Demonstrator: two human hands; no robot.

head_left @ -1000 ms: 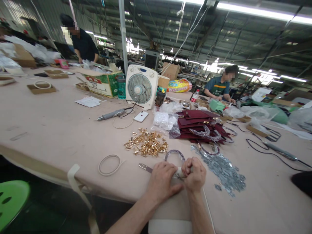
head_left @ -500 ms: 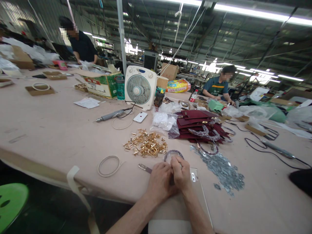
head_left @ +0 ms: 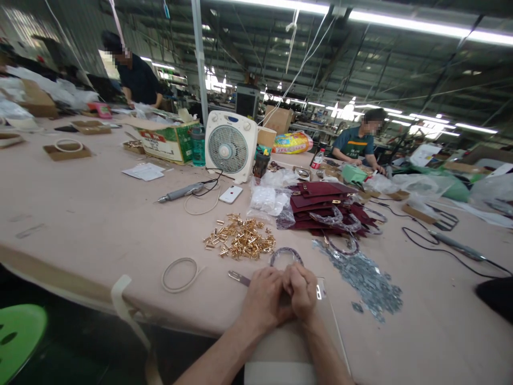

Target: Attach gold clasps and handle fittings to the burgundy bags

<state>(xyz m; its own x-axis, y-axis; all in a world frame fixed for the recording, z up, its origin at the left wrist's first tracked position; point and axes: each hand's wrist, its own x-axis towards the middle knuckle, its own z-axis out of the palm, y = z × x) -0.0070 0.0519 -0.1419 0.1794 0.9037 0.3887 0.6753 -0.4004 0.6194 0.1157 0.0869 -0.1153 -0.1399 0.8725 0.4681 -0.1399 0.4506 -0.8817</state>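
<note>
Fingers [head_left: 289,278] of both hands curl tight and press knuckle to knuckle at the near edge of the table [head_left: 80,214]; whatever they pinch is hidden inside the grip. From the head camera, the left hand [head_left: 262,299] and right hand [head_left: 303,293] rest on a pale, smooth bag panel [head_left: 284,347], with its small metal slot fitting [head_left: 319,292] just beside the right knuckles. A curved handle [head_left: 286,254] in clear wrap arcs just beyond the fingertips. Loose gold fittings [head_left: 240,243] lie heaped near the handle's left, and dull grey metal pieces [head_left: 366,278] lie on its right. Behind them sits a stack of maroon leather panels [head_left: 324,206]. Clear plastic bags [head_left: 268,199] hold white pieces. A shallow cardboard tray [head_left: 67,152] carries a tape roll [head_left: 68,144].
</note>
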